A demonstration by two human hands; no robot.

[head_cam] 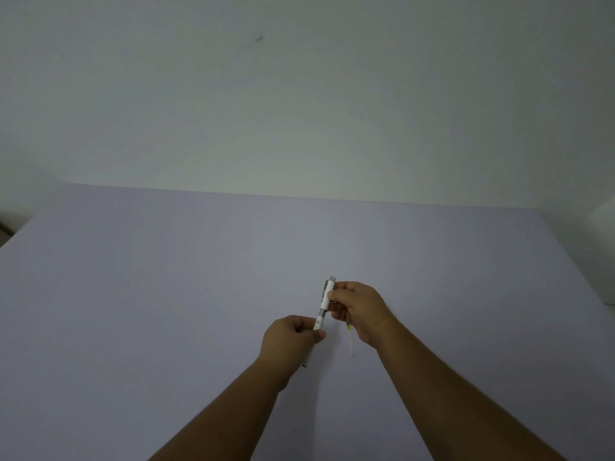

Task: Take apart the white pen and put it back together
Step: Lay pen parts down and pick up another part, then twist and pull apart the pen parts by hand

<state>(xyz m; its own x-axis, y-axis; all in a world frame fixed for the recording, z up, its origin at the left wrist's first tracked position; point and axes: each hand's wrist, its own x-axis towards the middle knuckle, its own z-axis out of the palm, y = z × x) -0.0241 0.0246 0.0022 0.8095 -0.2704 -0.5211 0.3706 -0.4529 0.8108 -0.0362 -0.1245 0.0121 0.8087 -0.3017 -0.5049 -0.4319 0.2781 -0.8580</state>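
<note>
The white pen point(324, 302) is held nearly upright over the lilac table point(166, 294), its grey push button at the top. My right hand point(357, 311) grips the upper barrel near the clip. My left hand point(289, 336) pinches the lower barrel, and a dark tip point(304, 366) pokes out below that hand. A grey joint shows between the two barrel halves. A thin white refill point(350, 339) with a yellow band near its top sits just below my right hand; I cannot tell whether it rests on the table or is held.
A plain pale wall point(299, 94) rises behind the table's far edge. The table's left edge point(20, 234) and right edge point(585, 261) slope outward toward me. A white object point(604, 214) stands at the far right corner.
</note>
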